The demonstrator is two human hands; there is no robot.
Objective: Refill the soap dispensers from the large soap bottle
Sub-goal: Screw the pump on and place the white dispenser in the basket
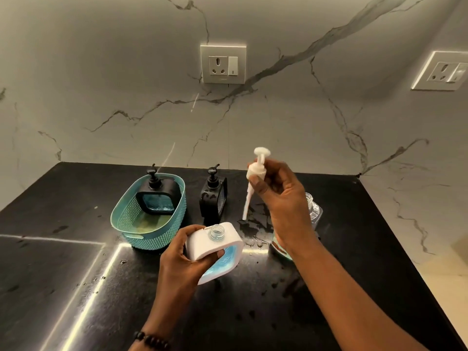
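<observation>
My left hand (188, 254) grips a white square soap dispenser (228, 243) with a blue window, standing on the counter with its clear neck uncapped. Above and to its right, my right hand (281, 198) holds the white pump head (257, 171) by its collar, its dip tube hanging down over the counter. A black dispenser (214, 196) stands behind, pump on. Another black dispenser (157, 196) sits inside a teal basket (131, 224). The large clear soap bottle (314, 211) is mostly hidden behind my right wrist.
The black stone counter (76, 274) carries wet spots and drips around the dispensers. A marble wall with two power sockets (222, 64) rises behind. The counter's right edge (395, 249) runs diagonally beside a pale floor.
</observation>
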